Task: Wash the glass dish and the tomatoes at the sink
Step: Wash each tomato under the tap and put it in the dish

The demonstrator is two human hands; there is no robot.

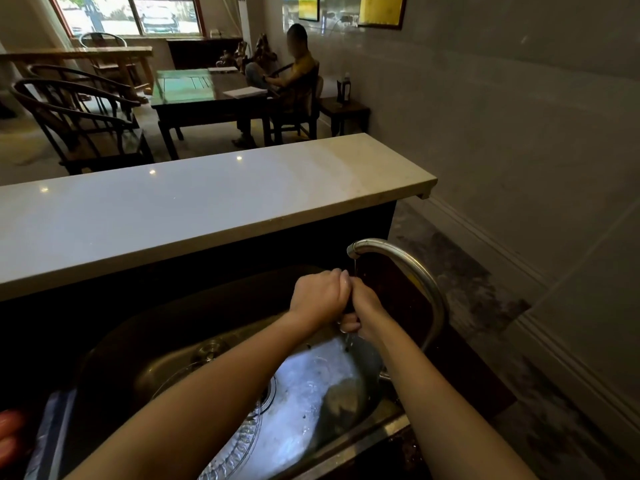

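A dull stainless-steel sink (145, 344) is sitting sunk into a dark bench (460, 368). A clear patterned glass dish (239, 445) is lying in the wet basin beside the round drain (207, 351). Red tomatoes (10, 434) are resting at the bench's left edge.

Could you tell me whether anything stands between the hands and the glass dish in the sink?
Nothing visible does: both hands, left and right, are pressed together under the tap, and the glass dish lies below them in the sink.

Pale counter (194, 216) behind; dark table (204, 95), wooden chairs (79, 116), seated person (294, 74), window (131, 13) beyond.
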